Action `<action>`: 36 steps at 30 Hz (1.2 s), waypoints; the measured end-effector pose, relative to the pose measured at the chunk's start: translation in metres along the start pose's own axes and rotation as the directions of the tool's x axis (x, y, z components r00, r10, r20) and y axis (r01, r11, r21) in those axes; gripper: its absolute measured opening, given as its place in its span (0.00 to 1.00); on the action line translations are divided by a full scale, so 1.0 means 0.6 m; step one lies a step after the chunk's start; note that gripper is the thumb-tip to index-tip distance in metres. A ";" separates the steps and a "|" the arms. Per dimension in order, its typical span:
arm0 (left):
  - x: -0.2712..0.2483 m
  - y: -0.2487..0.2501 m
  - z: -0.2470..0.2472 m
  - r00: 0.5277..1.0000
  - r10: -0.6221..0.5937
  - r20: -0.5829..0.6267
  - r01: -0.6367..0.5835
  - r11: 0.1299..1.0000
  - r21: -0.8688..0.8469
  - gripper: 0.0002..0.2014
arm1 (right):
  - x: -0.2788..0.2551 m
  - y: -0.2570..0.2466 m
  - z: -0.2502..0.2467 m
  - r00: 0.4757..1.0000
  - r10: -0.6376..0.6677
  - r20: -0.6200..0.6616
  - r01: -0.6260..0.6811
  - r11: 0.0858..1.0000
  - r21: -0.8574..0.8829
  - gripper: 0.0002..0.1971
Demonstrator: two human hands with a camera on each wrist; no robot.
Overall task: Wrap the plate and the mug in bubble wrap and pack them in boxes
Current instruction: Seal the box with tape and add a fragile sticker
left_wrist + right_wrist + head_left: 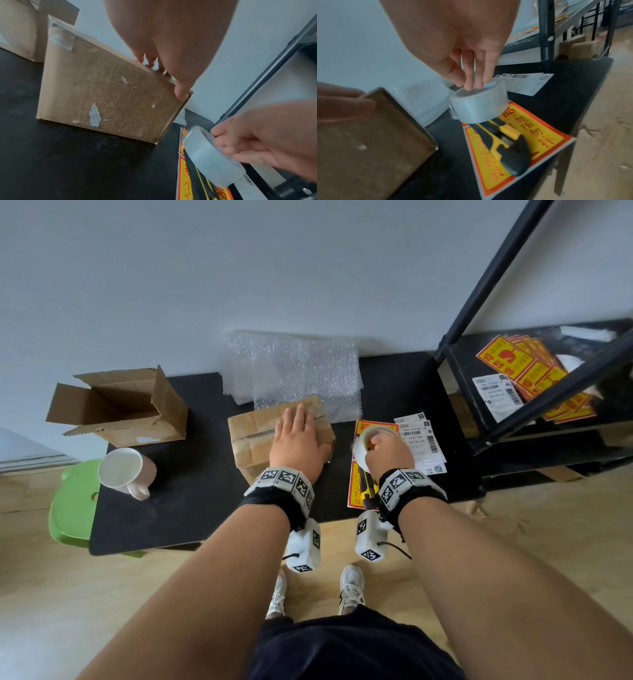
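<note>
A closed cardboard box sits mid-table, and my left hand lies flat on its top with straight fingers. Just right of it, my right hand grips a roll of clear tape, fingers reaching into its core. A white mug lies on its side at the table's left. An open, empty cardboard box stands behind the mug. A sheet of bubble wrap lies against the wall. No plate shows.
A yellow-black utility knife lies on red-yellow fragile stickers under the tape. Shipping labels lie further right. A black metal rack with more stickers stands at the right. A green stool is beyond the table's left end.
</note>
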State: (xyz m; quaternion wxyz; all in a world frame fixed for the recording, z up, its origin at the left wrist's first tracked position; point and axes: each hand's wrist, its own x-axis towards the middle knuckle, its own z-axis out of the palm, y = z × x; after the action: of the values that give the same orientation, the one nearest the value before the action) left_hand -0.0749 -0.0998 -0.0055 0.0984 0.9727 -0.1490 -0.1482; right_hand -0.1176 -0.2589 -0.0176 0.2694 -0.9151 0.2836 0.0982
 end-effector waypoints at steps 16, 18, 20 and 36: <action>0.021 0.035 -0.005 0.962 -0.123 -0.243 0.090 0.986 -0.141 0.21 | 0.025 0.021 -0.022 0.973 -0.018 0.228 0.050 0.990 -0.136 0.16; 0.027 0.038 -0.013 0.958 -0.131 -0.254 0.085 0.979 -0.187 0.18 | 0.024 0.021 -0.041 0.983 -0.041 0.181 0.049 0.998 -0.043 0.18; 0.034 0.049 -0.026 0.952 -0.115 -0.284 0.053 0.975 -0.217 0.17 | 0.021 0.018 -0.065 0.986 -0.082 0.144 0.076 0.996 0.046 0.14; 0.056 0.145 -0.076 0.966 -0.213 -0.150 0.083 0.798 -0.597 0.06 | 0.025 -0.014 -0.157 0.966 -0.256 0.039 0.235 0.931 0.281 0.08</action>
State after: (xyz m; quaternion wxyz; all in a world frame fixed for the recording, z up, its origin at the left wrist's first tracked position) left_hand -0.0523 -0.1855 0.0490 0.3965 0.9135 -0.0082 -0.0907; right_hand -0.0980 -0.3119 0.0599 0.4138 -0.8930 0.1675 0.0576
